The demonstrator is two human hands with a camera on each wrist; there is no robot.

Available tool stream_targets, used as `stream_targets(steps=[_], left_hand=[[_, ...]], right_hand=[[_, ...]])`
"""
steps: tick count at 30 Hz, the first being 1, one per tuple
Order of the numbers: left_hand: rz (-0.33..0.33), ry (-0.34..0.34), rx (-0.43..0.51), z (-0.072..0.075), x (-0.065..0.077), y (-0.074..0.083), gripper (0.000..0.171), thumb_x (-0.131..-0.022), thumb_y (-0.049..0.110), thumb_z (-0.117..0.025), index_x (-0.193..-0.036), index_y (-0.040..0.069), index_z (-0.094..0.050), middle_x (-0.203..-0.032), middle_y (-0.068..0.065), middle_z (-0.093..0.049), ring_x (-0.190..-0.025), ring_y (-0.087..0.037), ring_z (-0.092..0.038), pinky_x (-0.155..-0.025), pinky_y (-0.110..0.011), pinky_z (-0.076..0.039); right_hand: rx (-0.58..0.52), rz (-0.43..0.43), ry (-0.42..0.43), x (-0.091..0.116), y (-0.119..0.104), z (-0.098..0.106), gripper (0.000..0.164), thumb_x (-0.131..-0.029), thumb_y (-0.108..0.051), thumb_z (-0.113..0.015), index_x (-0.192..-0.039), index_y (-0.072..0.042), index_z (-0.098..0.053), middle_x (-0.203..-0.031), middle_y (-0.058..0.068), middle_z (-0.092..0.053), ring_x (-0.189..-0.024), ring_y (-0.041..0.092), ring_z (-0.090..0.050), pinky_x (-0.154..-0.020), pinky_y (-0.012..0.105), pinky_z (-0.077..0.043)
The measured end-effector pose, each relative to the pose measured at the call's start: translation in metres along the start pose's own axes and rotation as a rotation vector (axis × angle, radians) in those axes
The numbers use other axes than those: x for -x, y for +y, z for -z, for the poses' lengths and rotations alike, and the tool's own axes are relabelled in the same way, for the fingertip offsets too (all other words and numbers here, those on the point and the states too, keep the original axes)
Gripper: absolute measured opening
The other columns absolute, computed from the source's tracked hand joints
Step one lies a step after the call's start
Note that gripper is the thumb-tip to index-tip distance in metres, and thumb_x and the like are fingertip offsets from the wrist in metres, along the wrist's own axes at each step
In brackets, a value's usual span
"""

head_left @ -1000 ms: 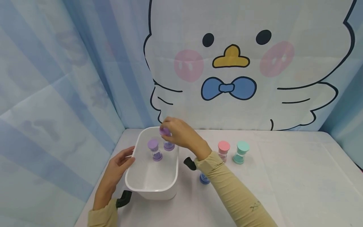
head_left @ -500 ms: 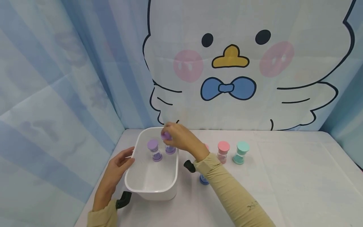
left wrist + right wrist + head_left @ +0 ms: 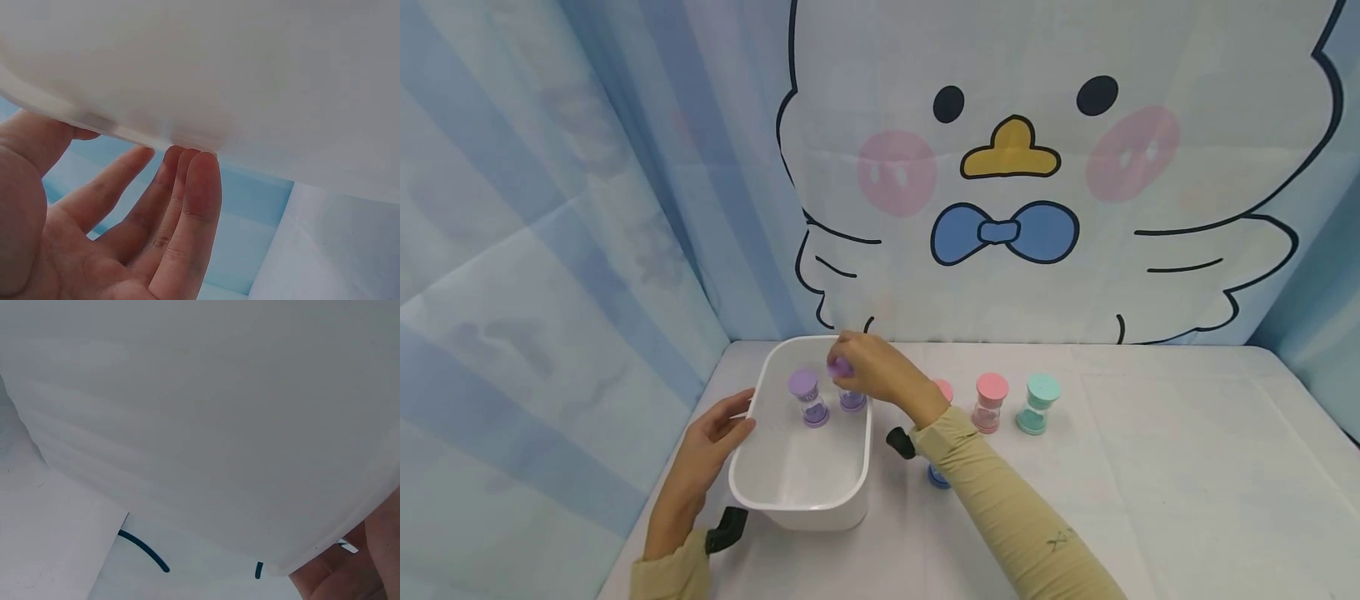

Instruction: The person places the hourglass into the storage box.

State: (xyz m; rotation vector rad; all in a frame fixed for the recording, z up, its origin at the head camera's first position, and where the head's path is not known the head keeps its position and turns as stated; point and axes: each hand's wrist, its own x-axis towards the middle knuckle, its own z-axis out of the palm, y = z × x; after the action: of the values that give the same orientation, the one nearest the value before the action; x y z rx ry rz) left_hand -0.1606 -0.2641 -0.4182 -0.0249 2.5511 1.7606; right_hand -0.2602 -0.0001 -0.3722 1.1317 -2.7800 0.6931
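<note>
The fingertips of the right hand [image 3: 867, 365] pinch the lid of a purple hourglass [image 3: 852, 401] inside the white bin [image 3: 805, 471], by its far right corner. The right wrist view shows mostly the bin's outer wall, so the grasp is best judged from the head view. The hourglass looks close to upright; whether its base bears fully on the bin's floor I cannot tell. The left hand [image 3: 720, 432] grasps nothing: its fingers, fairly straight, touch the bin's left rim from outside, seemingly to steady it.

Also in the bin, just left of the pinched one and apart from it, stands a second purple hourglass [image 3: 809, 398]. The near half of the bin's floor is bare.

The step in hand appears to be setting the pinched hourglass down beside its match. The move called for would be to loosen the fingertips once the base sits flat, then lift clear of the bin's rim without knocking either one.

Right of the bin, on the white table [image 3: 1180, 467], stand a pink hourglass [image 3: 990, 402], a green hourglass [image 3: 1037, 404], another pink hourglass [image 3: 945, 388] partly behind the wrist, and a blue hourglass [image 3: 937, 477] mostly hidden by the sleeve [image 3: 1000, 500].
</note>
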Motion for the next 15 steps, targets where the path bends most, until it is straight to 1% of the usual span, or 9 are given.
stream_targets(steps=[9,15], left_hand=[[0.007,0.008,0.002,0.0001,0.0015,0.0014,0.055,-0.099,0.032,-0.062,-0.147,0.011,-0.046,-0.145,-0.015,-0.051,-0.103,0.004,-0.060,-0.086,-0.019,-0.051],[-0.010,0.007,0.013,-0.0004,0.0023,0.0029,0.054,-0.099,0.029,-0.063,-0.146,0.009,-0.047,-0.143,-0.016,-0.052,-0.102,0.003,-0.061,-0.085,-0.020,-0.051]], right_hand=[[0.035,0.032,-0.021,-0.0049,0.0012,-0.0070,0.020,-0.087,-0.014,-0.077,-0.106,-0.009,-0.075,-0.108,0.004,-0.068,-0.096,0.015,-0.064,-0.086,0.026,-0.053],[0.052,0.009,-0.042,-0.0058,-0.0015,-0.0087,0.022,-0.086,-0.016,-0.078,-0.106,-0.011,-0.074,-0.110,0.002,-0.068,-0.099,0.014,-0.064,-0.087,0.025,-0.053]])
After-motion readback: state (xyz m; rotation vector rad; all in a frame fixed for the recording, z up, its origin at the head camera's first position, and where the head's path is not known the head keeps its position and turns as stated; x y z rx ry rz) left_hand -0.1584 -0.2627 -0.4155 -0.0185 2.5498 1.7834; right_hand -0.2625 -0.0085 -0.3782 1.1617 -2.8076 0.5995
